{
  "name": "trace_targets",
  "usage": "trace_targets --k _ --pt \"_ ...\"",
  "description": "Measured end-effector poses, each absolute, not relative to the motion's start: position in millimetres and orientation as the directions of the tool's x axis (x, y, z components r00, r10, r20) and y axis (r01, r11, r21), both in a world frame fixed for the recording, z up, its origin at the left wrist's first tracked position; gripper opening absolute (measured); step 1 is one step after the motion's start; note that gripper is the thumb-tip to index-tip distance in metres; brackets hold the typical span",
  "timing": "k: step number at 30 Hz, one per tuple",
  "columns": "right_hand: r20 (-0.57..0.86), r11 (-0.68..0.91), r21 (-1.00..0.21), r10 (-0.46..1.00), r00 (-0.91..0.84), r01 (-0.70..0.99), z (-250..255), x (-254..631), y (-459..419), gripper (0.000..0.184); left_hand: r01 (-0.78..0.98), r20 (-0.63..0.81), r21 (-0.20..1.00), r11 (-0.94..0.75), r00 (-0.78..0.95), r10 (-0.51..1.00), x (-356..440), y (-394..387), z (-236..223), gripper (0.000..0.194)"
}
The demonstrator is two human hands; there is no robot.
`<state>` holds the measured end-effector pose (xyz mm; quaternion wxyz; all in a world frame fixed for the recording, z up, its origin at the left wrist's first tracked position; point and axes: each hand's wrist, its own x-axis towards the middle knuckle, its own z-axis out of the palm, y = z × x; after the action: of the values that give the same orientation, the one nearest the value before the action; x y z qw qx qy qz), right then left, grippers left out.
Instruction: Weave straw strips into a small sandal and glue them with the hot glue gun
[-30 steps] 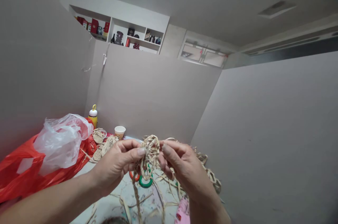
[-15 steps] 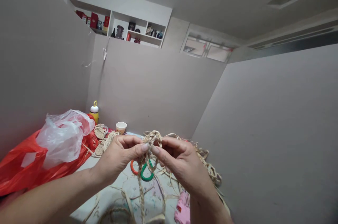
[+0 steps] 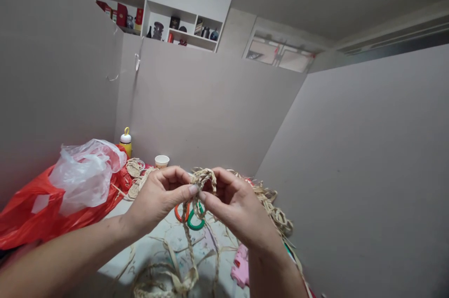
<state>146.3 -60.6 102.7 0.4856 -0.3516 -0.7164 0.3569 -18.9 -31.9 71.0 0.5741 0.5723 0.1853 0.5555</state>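
My left hand (image 3: 157, 202) pinches a looped bundle of braided straw cord (image 3: 206, 176) between thumb and fingers. My right hand (image 3: 233, 204) grips the same bundle from the other side, the two thumb tips almost meeting in front of it. From the bundle a braided tail (image 3: 189, 242) hangs down toward a loose coil of braid (image 3: 150, 286) at the bottom edge. Just below the hands lie a green loop handle (image 3: 195, 226) and an orange one (image 3: 178, 214), like scissor handles; their blades are hidden.
At left are a red plastic bag (image 3: 31, 211) and a clear white bag (image 3: 82, 176). Behind stand a yellow bottle (image 3: 125, 143) and a paper cup (image 3: 162, 161). Straw cords (image 3: 278, 216) pile up at right, near a pink object (image 3: 241, 267). Grey partitions (image 3: 196, 101) surround the table.
The bundle has turned and folded over between my fingers, and my right hand has closed in on my left. The view has tipped downward, bringing more of the braid coil into sight.
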Motion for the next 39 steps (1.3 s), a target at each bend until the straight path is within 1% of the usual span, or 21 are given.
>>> trace_targets --k 7,11,13,15,18,19,21,23,25,27,30,32,35,37,39 --pt "0.420 0.481 -0.868 0.843 -0.336 0.123 105.4 149.9 -63.9 0.010 -0.414 0.398 0.875 -0.251 0.318 0.861 -17.6 -35.2 72.1 0.016" --pt "0.418 0.495 -0.858 0.826 -0.379 0.132 106.1 156.8 -64.0 0.007 -0.435 0.397 0.868 -0.241 0.316 0.861 -17.6 -35.2 73.0 0.015" --pt "0.420 0.514 -0.842 0.816 -0.397 0.165 107.5 160.6 -64.2 0.008 -0.447 0.411 0.860 -0.245 0.324 0.852 -17.9 -35.1 73.6 0.015" --pt "0.441 0.538 -0.815 0.817 -0.371 0.216 109.7 163.7 -64.3 0.012 -0.454 0.416 0.856 -0.245 0.326 0.849 -18.2 -35.0 74.0 0.014" --pt "0.502 0.556 -0.790 0.828 -0.248 0.257 112.3 164.9 -63.4 0.021 -0.457 0.411 0.857 -0.238 0.326 0.851 -18.0 -35.0 73.3 0.016" --pt "0.512 0.559 -0.791 0.827 -0.231 0.249 112.5 164.3 -62.7 0.023 -0.453 0.410 0.859 -0.239 0.329 0.851 -17.8 -34.9 72.7 0.016" --pt "0.508 0.561 -0.800 0.822 -0.257 0.214 111.3 162.1 -60.8 0.026 -0.433 0.415 0.866 -0.251 0.342 0.843 -17.2 -34.5 71.4 0.016" --pt "0.465 0.530 -0.831 0.830 -0.309 0.171 108.4 159.9 -58.2 0.028 -0.405 0.420 0.876 -0.263 0.371 0.828 -16.7 -33.1 70.0 0.017" --pt "0.423 0.481 -0.866 0.849 -0.316 0.135 104.9 158.9 -55.1 0.030 -0.382 0.407 0.890 -0.250 0.418 0.812 -16.2 -30.8 68.9 0.020" --pt "0.405 0.446 -0.889 0.871 -0.280 0.101 102.1 159.6 -51.9 0.031 -0.367 0.366 0.908 -0.202 0.460 0.809 -15.6 -28.2 68.4 0.025" --pt "0.401 0.418 -0.907 0.892 -0.208 0.045 100.3 163.4 -48.1 0.034 -0.358 0.283 0.927 -0.109 0.479 0.831 -14.5 -26.2 69.8 0.035" --pt "0.404 0.412 -0.911 0.899 -0.170 0.015 100.1 166.4 -46.4 0.034 -0.379 0.250 0.923 -0.063 0.468 0.847 -13.9 -26.9 71.9 0.038" --pt "0.432 0.435 -0.901 0.897 -0.091 0.012 100.2 170.3 -43.6 0.031 -0.428 0.244 0.903 -0.049 0.415 0.877 -14.4 -27.7 75.4 0.030" --pt "0.466 0.466 -0.884 0.885 -0.021 0.041 101.2 172.4 -40.0 0.031 -0.440 0.261 0.893 -0.093 0.338 0.904 -16.7 -23.3 77.1 0.025" --pt "0.496 0.492 -0.866 0.867 0.036 0.089 104.3 174.4 -34.2 0.031 -0.440 0.301 0.879 -0.184 0.212 0.930 -21.6 -12.0 78.5 0.026"
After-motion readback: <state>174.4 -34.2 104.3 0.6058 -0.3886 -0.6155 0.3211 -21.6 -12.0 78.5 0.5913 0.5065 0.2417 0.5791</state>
